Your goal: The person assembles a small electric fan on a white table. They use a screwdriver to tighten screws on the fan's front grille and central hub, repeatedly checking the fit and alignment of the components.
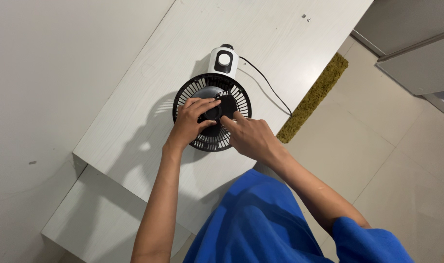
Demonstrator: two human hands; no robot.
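Head view: small black desk fan [212, 112] lying grille-up on white table [261, 34]. Left hand [190, 122], at 9 o'clock, pinches its centre hub [216, 113]; right hand [251, 139], at 4 o'clock, presses fingertips [227, 120] against hub.

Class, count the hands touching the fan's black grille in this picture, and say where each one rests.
2. The left hand lies over the hub of the fan; the right hand touches its lower right side.

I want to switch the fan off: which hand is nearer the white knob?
Left. The left hand rests on the grille just below the knob; the right hand sits lower.
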